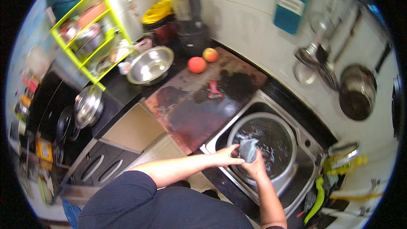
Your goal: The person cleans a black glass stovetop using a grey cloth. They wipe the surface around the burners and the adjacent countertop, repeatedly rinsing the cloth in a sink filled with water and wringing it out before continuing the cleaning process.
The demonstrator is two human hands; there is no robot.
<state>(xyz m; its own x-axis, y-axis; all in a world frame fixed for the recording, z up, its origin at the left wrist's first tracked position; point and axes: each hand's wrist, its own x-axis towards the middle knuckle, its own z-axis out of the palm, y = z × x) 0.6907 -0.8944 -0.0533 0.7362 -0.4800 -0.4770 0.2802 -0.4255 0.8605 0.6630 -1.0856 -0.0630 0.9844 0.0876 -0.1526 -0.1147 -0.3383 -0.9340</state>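
Note:
Both my hands are over a wide metal basin point(292, 144) of water in the steel sink point(307, 161). My right hand point(255, 167) grips a small grey-blue thing point(248, 150) from below and right. It looks soft or shiny, but blur hides its exact kind. From the left, my left hand point(224, 157) reaches its edge with thumb and fingers curved around it. Left of the sink, a pink-red peeler point(214, 90) lies on a wet reddish-brown board point(169, 118).
Two round red fruits, one plain red point(196, 65) and one yellowish point(210, 55), sit at the board's far edge. Beside them stand a steel bowl point(151, 65) and a dark blender point(188, 12). Utensils and a pan point(358, 91) hang on the right wall.

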